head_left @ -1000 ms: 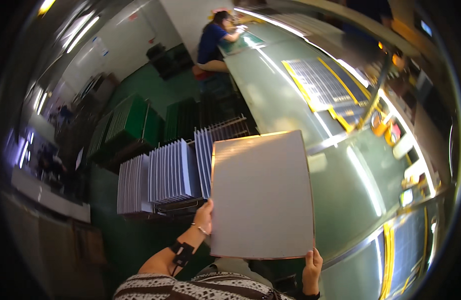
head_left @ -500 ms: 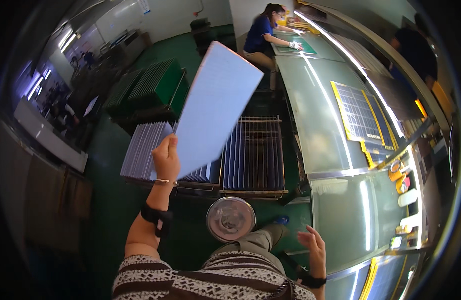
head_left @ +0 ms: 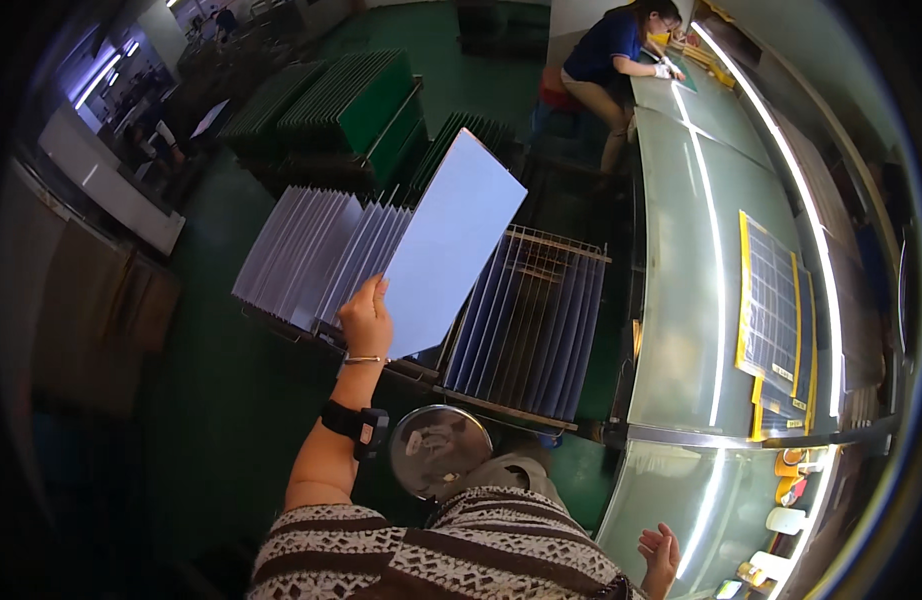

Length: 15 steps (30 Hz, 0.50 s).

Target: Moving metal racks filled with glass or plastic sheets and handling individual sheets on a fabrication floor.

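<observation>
My left hand is closed on the lower left edge of a flat, pale bluish-white panel. The panel is tilted upright in front of two racks and hides part of them. Beside it on the left is a rack of upright pale panels; to its right a wire rack holds several dark-faced panels. My right hand holds nothing, with its fingers apart, over the near edge of the glass-topped bench.
Farther off stand racks of green boards. A round stool is by my legs. Along the bench lie yellow-edged film sheets with a grid pattern and small containers. A co-worker in blue leans over the bench's far end.
My view has turned left, so the bench sits farther right. The panel in my left hand is lower in view, with its top leaning right. My right hand appears lower, nearer the bottom edge.
</observation>
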Each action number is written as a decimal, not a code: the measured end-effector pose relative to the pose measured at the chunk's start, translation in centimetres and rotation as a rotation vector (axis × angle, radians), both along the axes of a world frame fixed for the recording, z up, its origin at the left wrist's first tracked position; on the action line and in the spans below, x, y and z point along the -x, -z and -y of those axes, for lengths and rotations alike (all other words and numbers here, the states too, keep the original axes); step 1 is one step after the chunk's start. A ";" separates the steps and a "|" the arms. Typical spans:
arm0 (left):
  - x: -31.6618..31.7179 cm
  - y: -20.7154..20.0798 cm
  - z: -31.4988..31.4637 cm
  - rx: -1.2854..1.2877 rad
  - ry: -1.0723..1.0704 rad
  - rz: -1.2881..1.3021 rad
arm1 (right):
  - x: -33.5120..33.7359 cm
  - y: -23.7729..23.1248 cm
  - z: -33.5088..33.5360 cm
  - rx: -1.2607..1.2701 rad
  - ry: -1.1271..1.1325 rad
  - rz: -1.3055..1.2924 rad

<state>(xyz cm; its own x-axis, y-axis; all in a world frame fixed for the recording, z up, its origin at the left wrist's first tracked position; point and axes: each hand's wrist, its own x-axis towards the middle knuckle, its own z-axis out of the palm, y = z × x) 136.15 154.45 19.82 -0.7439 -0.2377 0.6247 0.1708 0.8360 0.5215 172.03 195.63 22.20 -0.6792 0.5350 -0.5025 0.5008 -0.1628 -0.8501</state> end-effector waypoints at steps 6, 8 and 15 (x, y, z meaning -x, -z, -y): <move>1.7 6.1 -1.2 -0.037 -0.043 0.175 | 2.7 0.2 0.3 -0.055 0.011 0.098; 1.6 8.3 -0.7 -0.048 -0.070 0.196 | 2.5 1.4 0.3 -0.015 -0.018 0.118; 2.4 11.6 -0.2 -0.063 -0.141 0.253 | 1.3 3.2 1.3 0.060 -0.032 0.160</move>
